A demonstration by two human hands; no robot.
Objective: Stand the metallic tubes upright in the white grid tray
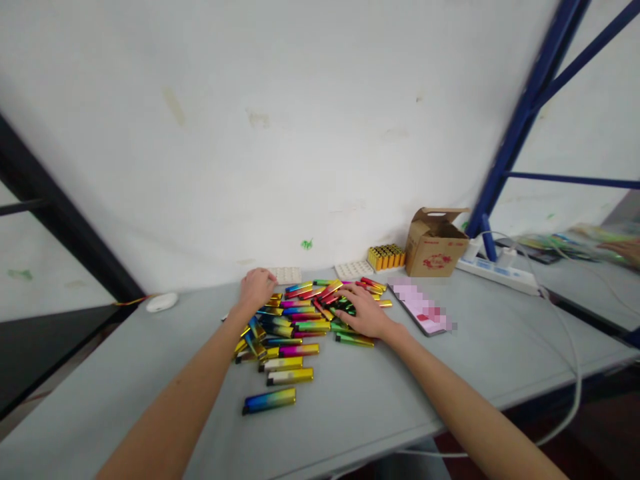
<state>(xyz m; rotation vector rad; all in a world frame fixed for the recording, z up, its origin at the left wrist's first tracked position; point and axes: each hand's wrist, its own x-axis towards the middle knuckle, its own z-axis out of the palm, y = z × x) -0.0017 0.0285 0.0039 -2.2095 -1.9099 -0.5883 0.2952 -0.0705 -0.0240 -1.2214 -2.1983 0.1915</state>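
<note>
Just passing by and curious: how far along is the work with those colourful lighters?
Done, seemingly: one block of yellow lighters stands packed upright by the wall. In hand: the left hand and right hand rest on the loose pile of lighters. Left: nearly the whole pile, a blue-yellow lighter lying apart in front, and a white tray that looks unfilled.

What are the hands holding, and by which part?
Nothing visibly gripped. The right hand lies flat on the pile of lighters; the left hand rests on it too, fingers hidden.

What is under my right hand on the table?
The right hand lies flat on the pile of multicoloured lighters; green and red ones show at its edges. Those beneath the palm are covered.
</note>
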